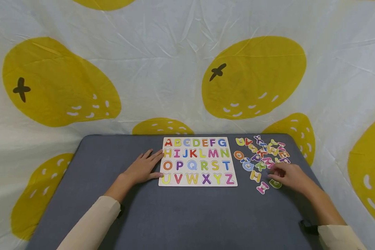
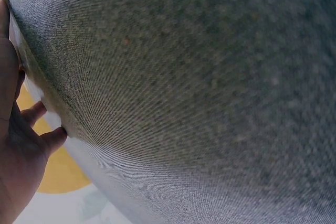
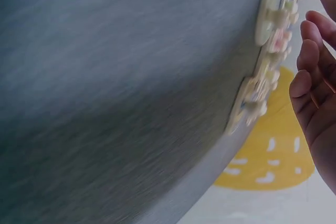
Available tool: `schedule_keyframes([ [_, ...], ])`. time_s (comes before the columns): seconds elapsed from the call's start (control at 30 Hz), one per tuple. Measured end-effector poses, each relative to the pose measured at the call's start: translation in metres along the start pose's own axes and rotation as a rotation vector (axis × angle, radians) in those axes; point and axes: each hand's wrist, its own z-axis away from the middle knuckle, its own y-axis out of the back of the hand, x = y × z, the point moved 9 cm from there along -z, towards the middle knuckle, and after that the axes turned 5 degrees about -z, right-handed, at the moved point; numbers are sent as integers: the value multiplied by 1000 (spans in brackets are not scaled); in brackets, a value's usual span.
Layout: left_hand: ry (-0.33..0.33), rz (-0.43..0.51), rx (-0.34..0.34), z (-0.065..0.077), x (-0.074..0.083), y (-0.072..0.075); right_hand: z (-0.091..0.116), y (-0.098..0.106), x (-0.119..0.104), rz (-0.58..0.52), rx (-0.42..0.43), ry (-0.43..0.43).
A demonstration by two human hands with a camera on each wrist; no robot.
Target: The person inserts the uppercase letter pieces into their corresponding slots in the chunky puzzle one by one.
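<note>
A white alphabet puzzle board (image 1: 198,172) with coloured letters A to Z lies on the table. My left hand (image 1: 142,169) rests at its left edge, fingers spread, fingertips and thumb touching the border. Right of the board lies a loose cluster of letter pieces with small knobs, among them an orange O (image 1: 238,155), a yellow H (image 1: 255,176) and a pink piece (image 1: 263,188). My right hand (image 1: 287,176) is over the cluster's near right side, fingers loosely bent, partly covering a green piece (image 1: 275,183). The right wrist view shows nothing between those fingers (image 3: 310,56), apart from the pieces (image 3: 270,14).
A dark grey cloth covers the table (image 1: 187,215). Behind it and at both sides hangs a white curtain (image 1: 162,76) with large yellow fruit prints, close to the table's far edge. Dark straps sit at both wrists.
</note>
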Motion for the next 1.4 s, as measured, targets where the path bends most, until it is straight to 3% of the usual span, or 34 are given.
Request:
schedule_keyframes([
  [0.17, -2, -8, 9, 0, -1, 0, 16, 0, 10, -4, 0, -53],
  [0.4, 5, -5, 10, 1, -3, 0, 26, -14, 23, -27, -96, -153],
  [0.57, 0, -7, 9, 1, -2, -1, 30, -20, 26, -36, -141, -189],
  [0.7, -1, 4, 1, 1, 0, -1, 29, -20, 22, -19, -135, -168],
  [0.87, 2, 2, 1, 0, -1, -1, 19, -12, 16, 11, -85, -128],
  [1.07, 11, -13, 5, -1, -3, -1, -1, -8, 9, 4, -81, -139],
  [1.4, 11, -7, -3, -2, -1, -2, -45, -16, -21, -28, -12, -17],
])
